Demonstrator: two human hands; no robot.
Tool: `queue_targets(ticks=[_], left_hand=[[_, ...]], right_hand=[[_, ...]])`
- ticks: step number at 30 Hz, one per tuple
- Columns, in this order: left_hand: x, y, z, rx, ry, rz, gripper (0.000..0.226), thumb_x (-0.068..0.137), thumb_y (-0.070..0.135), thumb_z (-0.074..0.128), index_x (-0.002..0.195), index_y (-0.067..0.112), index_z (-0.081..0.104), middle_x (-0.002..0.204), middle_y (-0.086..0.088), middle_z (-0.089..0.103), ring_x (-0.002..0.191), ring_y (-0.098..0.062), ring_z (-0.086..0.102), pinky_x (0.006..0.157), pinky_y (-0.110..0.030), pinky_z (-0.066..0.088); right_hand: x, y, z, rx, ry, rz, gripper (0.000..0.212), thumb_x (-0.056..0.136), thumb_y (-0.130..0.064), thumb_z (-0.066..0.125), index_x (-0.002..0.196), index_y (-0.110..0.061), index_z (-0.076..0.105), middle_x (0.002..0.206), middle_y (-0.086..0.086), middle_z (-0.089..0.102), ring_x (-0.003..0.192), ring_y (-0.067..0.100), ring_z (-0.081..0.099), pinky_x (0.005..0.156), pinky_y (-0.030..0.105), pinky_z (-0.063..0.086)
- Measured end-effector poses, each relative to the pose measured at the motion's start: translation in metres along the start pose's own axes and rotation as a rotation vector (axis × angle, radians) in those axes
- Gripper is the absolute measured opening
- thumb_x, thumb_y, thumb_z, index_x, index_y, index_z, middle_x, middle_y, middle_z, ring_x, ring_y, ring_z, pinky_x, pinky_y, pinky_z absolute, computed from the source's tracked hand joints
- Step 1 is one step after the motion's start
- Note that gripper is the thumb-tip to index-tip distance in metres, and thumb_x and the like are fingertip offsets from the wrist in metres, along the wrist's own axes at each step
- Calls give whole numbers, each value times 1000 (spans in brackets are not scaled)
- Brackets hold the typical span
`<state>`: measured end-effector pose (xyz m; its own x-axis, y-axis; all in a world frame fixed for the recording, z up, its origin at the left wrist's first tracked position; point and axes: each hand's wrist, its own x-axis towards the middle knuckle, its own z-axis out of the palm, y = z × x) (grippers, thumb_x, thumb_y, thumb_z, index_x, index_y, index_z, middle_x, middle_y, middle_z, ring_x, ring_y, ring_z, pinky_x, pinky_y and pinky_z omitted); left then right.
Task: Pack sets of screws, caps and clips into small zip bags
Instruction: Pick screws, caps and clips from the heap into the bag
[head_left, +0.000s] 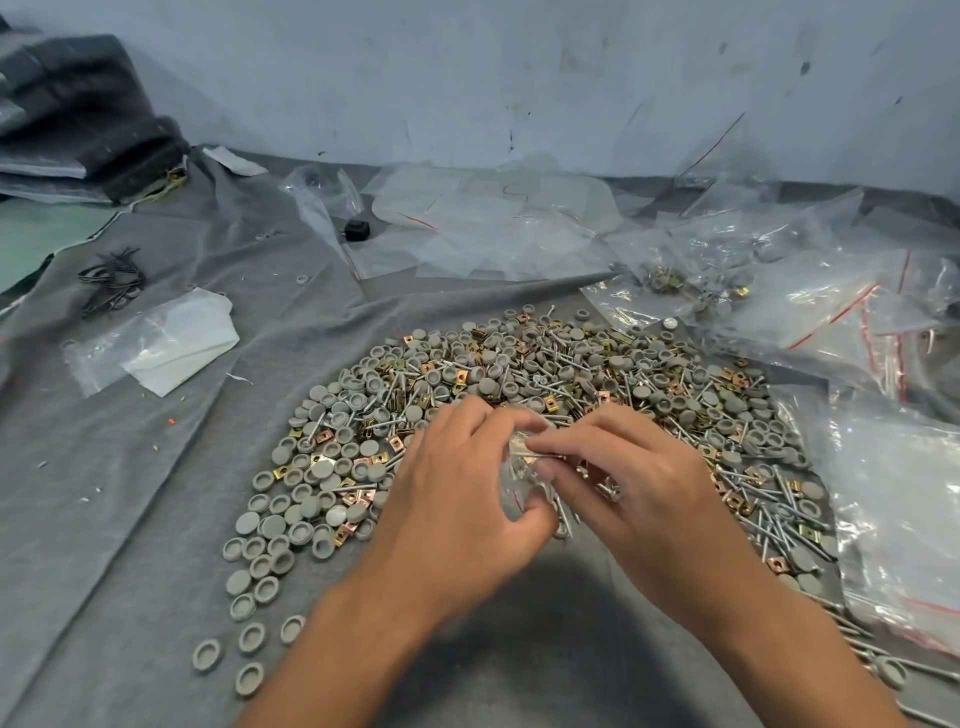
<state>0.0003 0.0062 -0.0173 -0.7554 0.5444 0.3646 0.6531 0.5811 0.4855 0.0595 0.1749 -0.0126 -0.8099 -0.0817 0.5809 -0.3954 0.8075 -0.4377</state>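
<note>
A wide heap of grey round caps (332, 467), brass-coloured clips (462, 374) and long silver screws (769, 525) covers the grey cloth in front of me. Over its near edge my left hand (457, 499) grips a small clear zip bag (519, 467) from the left and below. My right hand (623, 478) pinches the bag's top from the right, and several screws show between its fingers. The bag is mostly hidden by both hands.
Filled zip bags with red seal lines (831, 312) pile up at the back right. A stack of empty clear bags (904, 499) lies at the right edge. Flat plastic sheets (483, 218), a folded white cloth (182, 343) and dark rubber bands (111, 278) lie farther off.
</note>
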Motion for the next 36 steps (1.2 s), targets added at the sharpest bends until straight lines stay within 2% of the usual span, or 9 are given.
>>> queue_targets(ticks=[5, 9, 14, 16, 18, 21, 25, 30, 36], left_hand=[[-1, 1, 0, 26, -1, 13, 43, 82, 45, 57, 123, 35, 55, 99, 23, 40, 95, 0, 39, 85, -24, 40], [-1, 1, 1, 28, -30, 7, 46, 81, 47, 55, 126, 37, 53, 101, 24, 40, 96, 0, 39, 85, -24, 39], [-1, 0, 2, -3, -14, -26, 42, 82, 43, 55, 124, 40, 52, 98, 22, 41, 97, -2, 43, 85, -21, 38], [-1, -1, 1, -22, -6, -43, 42, 83, 42, 55, 125, 40, 53, 97, 20, 43, 97, -4, 45, 84, -21, 38], [0, -2, 1, -37, -3, -54, 43, 83, 41, 52, 126, 40, 53, 96, 22, 42, 97, -2, 45, 83, -19, 37], [0, -2, 0, -53, -10, -62, 44, 86, 42, 47, 130, 39, 53, 95, 23, 40, 97, 0, 44, 82, -18, 36], [-1, -1, -1, -64, -20, -62, 46, 88, 41, 41, 132, 38, 53, 94, 22, 40, 98, -4, 45, 83, -21, 38], [0, -1, -2, -69, -7, -66, 45, 87, 42, 47, 131, 38, 54, 94, 22, 40, 98, -2, 45, 83, -18, 36], [-1, -1, -4, -69, -9, -52, 48, 83, 44, 45, 130, 37, 54, 94, 20, 41, 98, -3, 45, 84, -18, 38]], right_hand=[[-1, -1, -2, -1, -5, 49, 17, 92, -25, 73, 107, -18, 73, 89, -14, 58, 78, -2, 55, 74, 7, 40], [1, -1, -1, 100, 11, 105, 20, 89, -30, 74, 106, -21, 70, 84, -19, 60, 75, 0, 57, 69, 6, 40], [3, 8, -5, 106, 72, 210, 7, 93, -33, 66, 99, -29, 66, 81, -24, 59, 77, 0, 60, 66, 5, 40], [0, 19, -6, 21, -19, 306, 7, 92, -37, 64, 98, -36, 63, 82, -25, 59, 79, -2, 59, 67, 7, 42], [-4, 29, -4, -90, -246, 429, 10, 92, -43, 64, 100, -40, 61, 90, -23, 61, 82, -2, 58, 71, 15, 47], [-10, 32, 6, -243, -459, 462, 21, 90, -54, 65, 103, -39, 60, 96, -21, 57, 89, 0, 53, 78, 29, 52], [-9, 23, 14, -265, -413, 481, 23, 85, -54, 66, 100, -39, 59, 87, -21, 58, 81, -1, 55, 64, 22, 49], [-8, 13, 22, -299, -391, 574, 18, 85, -42, 64, 99, -34, 56, 84, -14, 63, 80, 9, 61, 66, 31, 53], [-8, 13, 20, -359, -442, 518, 15, 89, -35, 61, 102, -32, 56, 87, -11, 66, 85, 15, 62, 72, 36, 54]])
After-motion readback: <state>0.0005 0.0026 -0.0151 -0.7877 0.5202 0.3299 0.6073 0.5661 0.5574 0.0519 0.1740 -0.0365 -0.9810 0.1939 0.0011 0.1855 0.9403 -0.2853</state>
